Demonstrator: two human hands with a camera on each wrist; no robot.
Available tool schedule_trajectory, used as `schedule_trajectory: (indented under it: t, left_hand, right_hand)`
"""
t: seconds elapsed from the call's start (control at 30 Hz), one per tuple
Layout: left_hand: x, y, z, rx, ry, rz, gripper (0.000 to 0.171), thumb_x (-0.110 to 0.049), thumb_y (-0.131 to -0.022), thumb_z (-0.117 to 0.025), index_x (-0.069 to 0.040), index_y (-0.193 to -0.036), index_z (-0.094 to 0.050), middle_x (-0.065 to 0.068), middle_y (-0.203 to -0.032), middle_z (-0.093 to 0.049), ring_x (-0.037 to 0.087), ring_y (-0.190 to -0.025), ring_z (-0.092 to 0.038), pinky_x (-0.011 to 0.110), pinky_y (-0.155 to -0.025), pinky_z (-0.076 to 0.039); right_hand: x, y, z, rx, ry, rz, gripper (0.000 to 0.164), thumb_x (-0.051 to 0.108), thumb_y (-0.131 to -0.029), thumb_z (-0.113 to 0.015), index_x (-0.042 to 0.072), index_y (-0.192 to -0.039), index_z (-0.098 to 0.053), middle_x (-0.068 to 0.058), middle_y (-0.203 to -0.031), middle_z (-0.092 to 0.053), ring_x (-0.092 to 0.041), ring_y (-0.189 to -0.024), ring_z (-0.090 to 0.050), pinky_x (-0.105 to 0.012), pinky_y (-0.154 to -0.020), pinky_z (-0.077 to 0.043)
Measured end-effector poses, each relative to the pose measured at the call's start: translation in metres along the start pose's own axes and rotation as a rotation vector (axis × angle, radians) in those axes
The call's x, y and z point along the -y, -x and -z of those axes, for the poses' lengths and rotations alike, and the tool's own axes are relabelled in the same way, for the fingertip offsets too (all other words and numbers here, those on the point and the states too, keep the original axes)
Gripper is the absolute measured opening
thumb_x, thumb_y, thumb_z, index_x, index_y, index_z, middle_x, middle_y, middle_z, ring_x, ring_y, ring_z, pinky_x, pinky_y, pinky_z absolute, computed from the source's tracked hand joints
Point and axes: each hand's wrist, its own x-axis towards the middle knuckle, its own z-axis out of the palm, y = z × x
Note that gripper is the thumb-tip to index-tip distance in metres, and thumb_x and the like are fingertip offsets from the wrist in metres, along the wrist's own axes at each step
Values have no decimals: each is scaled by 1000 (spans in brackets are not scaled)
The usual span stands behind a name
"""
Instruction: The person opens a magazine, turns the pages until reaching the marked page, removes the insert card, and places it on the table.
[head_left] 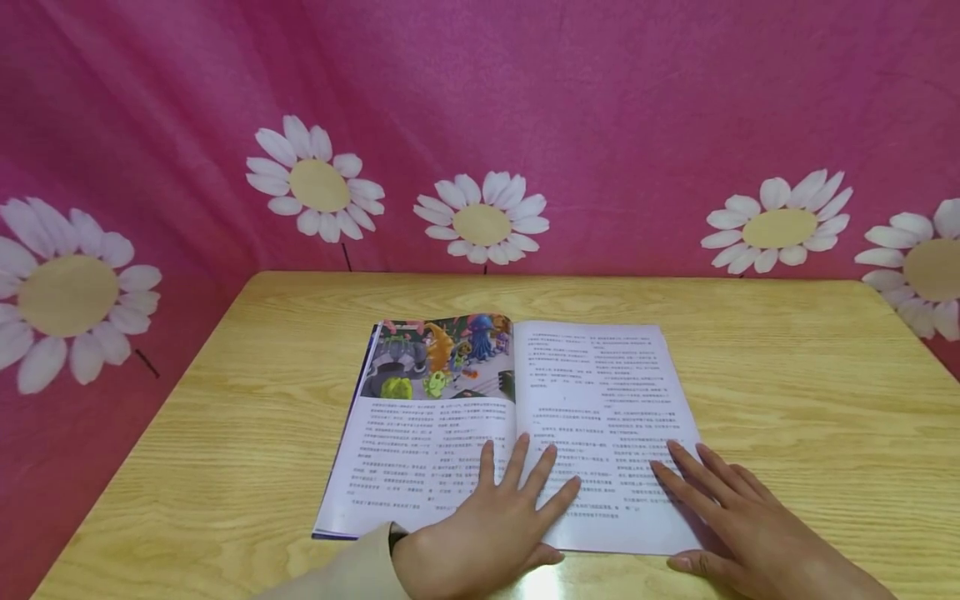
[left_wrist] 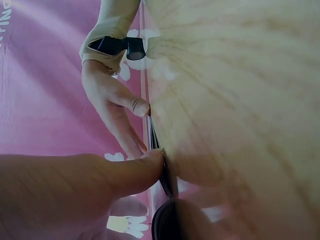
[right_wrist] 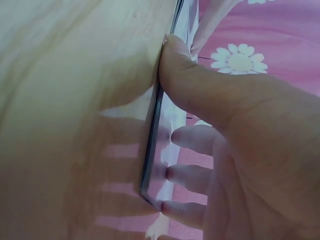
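Observation:
An open magazine (head_left: 570, 400) lies on the table, a colour cartoon picture (head_left: 450, 358) at the top of its left page and columns of print below. My left hand (head_left: 487, 525) rests across the lower part near the spine, fingers spread and straight, its thumb at the bottom edge. Over the lower right corner lies my right hand (head_left: 765, 533), with extended fingertips on the right page. In the right wrist view, the right thumb (right_wrist: 177, 55) sits along the magazine's thin edge (right_wrist: 152, 145) and the other fingertips touch the page.
The light wooden table (head_left: 225, 433) reaches back to a pink cloth (head_left: 600, 108) printed with large white daisies. A beige sleeve (head_left: 352, 567) covers the left forearm. Light glares off the tabletop below the magazine.

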Motion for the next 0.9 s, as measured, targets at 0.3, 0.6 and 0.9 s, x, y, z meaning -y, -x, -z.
schedule_trajectory:
  t: [0.3,0.6,0.9]
  left_hand:
    - [-3,-6,-1,-4,-159,-53,58,-55,-98,-36,-32,-151,-32,8,-154,-31,37,-139,-31,62,-100,-34]
    - [-2,-6,-4,-57,-231,-63,58,-57,-96,-35,-32,-149,-36,8,-151,-38,35,-135,-38,61,-99,-36]
    - [-1,-7,-4,-47,-201,-62,57,-55,-97,-36,-32,-148,-37,7,-151,-38,36,-136,-37,61,-98,-36]
  right_hand:
    - [-1,1,-2,-26,13,23,88,69,-77,-58,22,-149,-40,-11,-157,-28,-43,-141,-20,-20,-103,23]
    - [0,1,-2,-33,14,24,87,69,-77,-58,24,-150,-38,-10,-157,-27,-42,-143,-18,-21,-104,22]
    - [2,1,-1,-23,-2,-1,88,69,-76,-60,25,-149,-39,-10,-157,-27,-42,-143,-17,-31,-109,19]
